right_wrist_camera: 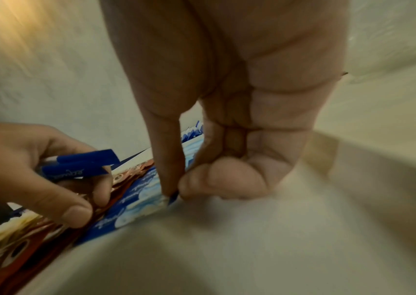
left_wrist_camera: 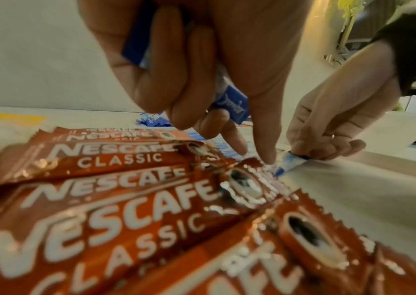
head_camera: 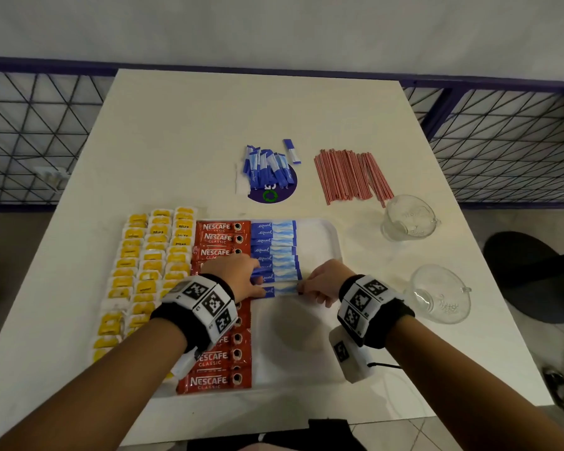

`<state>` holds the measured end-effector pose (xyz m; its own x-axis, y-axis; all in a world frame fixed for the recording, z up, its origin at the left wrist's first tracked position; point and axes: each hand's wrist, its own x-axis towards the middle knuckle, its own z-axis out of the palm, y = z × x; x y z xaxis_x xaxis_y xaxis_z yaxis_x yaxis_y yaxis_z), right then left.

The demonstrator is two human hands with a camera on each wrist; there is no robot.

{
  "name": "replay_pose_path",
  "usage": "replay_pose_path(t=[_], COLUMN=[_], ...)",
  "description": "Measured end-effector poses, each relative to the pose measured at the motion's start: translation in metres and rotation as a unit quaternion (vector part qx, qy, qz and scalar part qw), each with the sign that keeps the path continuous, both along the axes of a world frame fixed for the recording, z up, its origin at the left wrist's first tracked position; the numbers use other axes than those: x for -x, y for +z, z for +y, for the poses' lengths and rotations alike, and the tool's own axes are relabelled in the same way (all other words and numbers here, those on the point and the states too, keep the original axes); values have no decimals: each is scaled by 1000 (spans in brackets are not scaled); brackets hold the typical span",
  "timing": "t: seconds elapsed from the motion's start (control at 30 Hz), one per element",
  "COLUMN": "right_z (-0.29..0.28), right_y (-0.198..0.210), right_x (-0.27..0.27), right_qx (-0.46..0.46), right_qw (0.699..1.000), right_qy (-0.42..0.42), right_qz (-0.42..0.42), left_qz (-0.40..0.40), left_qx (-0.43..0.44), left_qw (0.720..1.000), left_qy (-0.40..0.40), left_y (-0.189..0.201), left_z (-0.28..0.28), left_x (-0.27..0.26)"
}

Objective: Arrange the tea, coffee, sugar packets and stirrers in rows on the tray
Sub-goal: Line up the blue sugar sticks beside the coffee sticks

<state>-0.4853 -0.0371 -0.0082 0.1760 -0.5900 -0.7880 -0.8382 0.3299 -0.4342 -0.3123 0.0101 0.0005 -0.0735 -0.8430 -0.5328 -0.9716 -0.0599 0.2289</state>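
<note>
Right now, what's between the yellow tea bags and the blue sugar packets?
A column of red Nescafe coffee sachets separates the tea bags from the sugar packets, seen in the head view.

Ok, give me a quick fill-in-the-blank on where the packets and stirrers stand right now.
The right hand pinches the end of a ____ sugar packet on the tray.
The left hand holds spare packets while a fingertip presses the packet's ____ end.
The red stirrers lie on the ____, not yet on the tray.

Missing words: blue; left; table
</note>
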Motion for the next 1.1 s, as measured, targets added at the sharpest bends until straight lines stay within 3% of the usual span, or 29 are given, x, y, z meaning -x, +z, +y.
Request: replay_pose_path(t=[0.2,0.67,0.93,1.0,1.1], right_z=[-2,0,5,4,1], right_y=[2,3,3,3,11], right_x=[-5,-3,-2,-2,-1], right_qx=[6,4,22,26,50], right_qw=[1000,999,999,1000,998], right_qy=[13,40,-14,-8,-6], right_qz=[17,13,-19,-12,-32], left_qz=[-57,-39,-22,19,143], left_qx=[17,16,16,16,4], left_qw=[997,999,1000,1000,987], left_qy=[-41,-23,-14,14,74], left_y=[-2,-4,2,3,5], left_z=[1,-1,-2,-1,2], left_x=[9,6,3,1,0])
